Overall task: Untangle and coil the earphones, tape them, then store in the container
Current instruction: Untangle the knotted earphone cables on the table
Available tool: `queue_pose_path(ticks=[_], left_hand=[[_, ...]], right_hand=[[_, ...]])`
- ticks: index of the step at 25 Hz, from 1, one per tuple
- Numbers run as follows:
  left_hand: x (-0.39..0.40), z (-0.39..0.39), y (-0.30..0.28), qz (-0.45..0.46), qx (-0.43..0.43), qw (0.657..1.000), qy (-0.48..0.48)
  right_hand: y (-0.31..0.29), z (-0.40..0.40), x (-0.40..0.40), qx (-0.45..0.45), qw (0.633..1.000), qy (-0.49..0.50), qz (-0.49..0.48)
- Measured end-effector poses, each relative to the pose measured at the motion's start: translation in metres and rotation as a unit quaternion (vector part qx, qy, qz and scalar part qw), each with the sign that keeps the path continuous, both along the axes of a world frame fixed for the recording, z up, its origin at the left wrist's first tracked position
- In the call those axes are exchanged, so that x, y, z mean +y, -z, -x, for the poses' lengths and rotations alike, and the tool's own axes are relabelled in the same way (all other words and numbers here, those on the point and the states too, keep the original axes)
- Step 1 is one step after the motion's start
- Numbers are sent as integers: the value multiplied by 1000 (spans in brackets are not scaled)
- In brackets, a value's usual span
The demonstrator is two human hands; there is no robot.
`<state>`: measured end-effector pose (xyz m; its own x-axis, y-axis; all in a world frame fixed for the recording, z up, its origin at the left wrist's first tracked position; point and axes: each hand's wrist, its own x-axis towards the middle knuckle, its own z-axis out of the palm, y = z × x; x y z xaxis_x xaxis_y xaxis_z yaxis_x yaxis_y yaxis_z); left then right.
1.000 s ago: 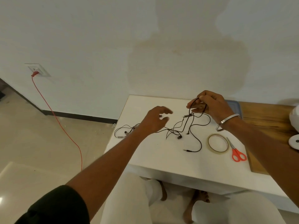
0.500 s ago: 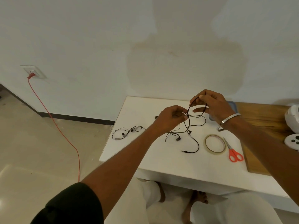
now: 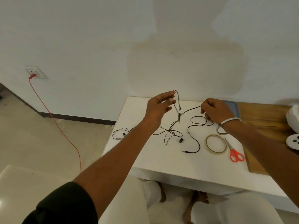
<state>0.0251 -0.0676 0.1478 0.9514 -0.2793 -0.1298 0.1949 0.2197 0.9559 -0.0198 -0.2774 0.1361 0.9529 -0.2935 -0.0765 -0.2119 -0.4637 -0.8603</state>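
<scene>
Black earphones (image 3: 193,136) — thin cord, tangled, partly raised above the white worktop (image 3: 155,160), partly lying on it. Raised section: one strand arches from the left hand (image 3: 159,105) down to a small inline piece hanging between the hands, a second strand runs from that piece up to the right hand (image 3: 215,110). Lying section: loose loops near the middle of the worktop, one dark earbud at the near edge of the loops, the jack plug at the cord's near end, pointing left. Left hand's grip: narrow, thumb and fingertips pinching the cord at its highest point. Right hand's grip: fingers curled, pinching the cord end at the fingertips; a metal bangle (image 3: 226,126) on that wrist. Second earphone set (image 3: 123,135) — a smaller dark bundle at the left edge of the worktop, partly hidden behind the left forearm. Blue container (image 3: 233,105) — at the far side of the worktop, mostly hidden behind the right hand; contents cannot be made out. Tape roll (image 3: 216,143), clear-tan, flat on the worktop just right of the jack plug; red-handled scissors (image 3: 233,151) beside it, touching or nearly so. Wooden board (image 3: 265,120) to the right, with white objects (image 3: 293,126) cut off by the frame edge. Red cable (image 3: 55,122) runs from a wall socket (image 3: 34,72) down across the floor.
</scene>
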Motion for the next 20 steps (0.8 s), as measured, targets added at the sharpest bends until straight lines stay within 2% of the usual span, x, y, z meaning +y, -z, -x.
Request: queue_pose_path(ticks=[1, 3, 5, 8, 11, 13, 15, 16, 18, 20], left_hand=[[5, -3, 1, -12, -5, 999, -34], [14, -10, 6, -93, -20, 991, -95], [21, -14, 12, -198, -41, 973, -109], [28, -15, 25, -291, -16, 955, -49], [29, -12, 33, -366, -6, 930, 36], [27, -7, 33, -433, -4, 893, 120], [21, -2, 34, -500, -77, 848, 158], [16, 0, 35, -488, -135, 847, 160], [3, 8, 33, -398, -216, 874, 178], [-11, 15, 27, -343, -214, 891, 209]], right_hand=[[0, 1, -2, 2, 1000, 18, 0], [-1, 3, -6, -1, 999, 47, -15], [-5, 4, -7, -14, 994, 56, -88], [-14, 2, -4, -41, 969, 53, -238], [-21, -3, -2, -62, 937, 52, -340], [-25, -6, -2, -71, 916, 44, -393], [-27, -8, -2, -76, 906, 27, -416], [-29, -8, -1, -75, 903, 15, -422], [-32, -6, 4, -68, 900, -7, -431], [-35, -4, 6, -64, 898, -22, -435]])
